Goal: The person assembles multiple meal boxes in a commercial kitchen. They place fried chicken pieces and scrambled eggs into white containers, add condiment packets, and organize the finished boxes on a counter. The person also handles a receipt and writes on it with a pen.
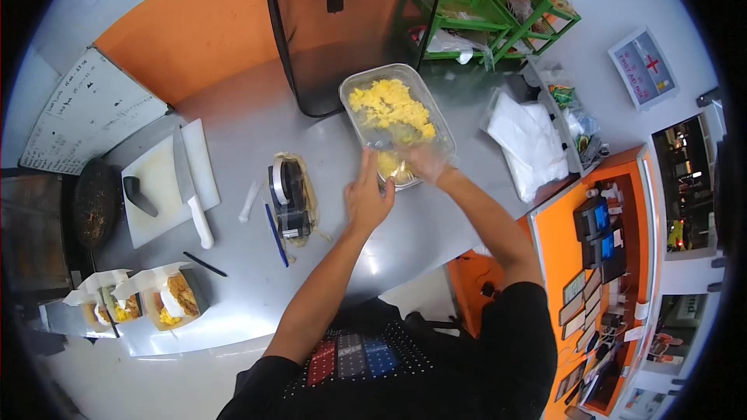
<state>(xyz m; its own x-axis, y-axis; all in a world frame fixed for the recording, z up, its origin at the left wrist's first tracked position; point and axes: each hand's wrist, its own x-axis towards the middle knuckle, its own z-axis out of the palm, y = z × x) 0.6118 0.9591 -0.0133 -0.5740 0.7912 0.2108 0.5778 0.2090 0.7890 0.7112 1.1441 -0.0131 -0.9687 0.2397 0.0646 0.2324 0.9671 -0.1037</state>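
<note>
A rectangular clear-rimmed tray [449, 134] holds yellow scrambled egg [391, 103], with a larger heap at the far end and a smaller one at the near end. My left hand [369, 196] rests against the tray's near left corner, fingers stretched along its side and thumb apart. Over the tray's near right part is my right hand [426, 162], covered by what looks like a thin clear plastic glove. Its fingers reach down toward the egg and are blurred, so their grip does not show.
Left of the tray lie a black-and-silver device [289, 196], a blue pen [276, 235] and a white cutting board [204, 163] with a knife [187, 187]. Filled food boxes [191, 319] stand at the near left. White plastic bags [529, 144] and green racks [467, 12] are right.
</note>
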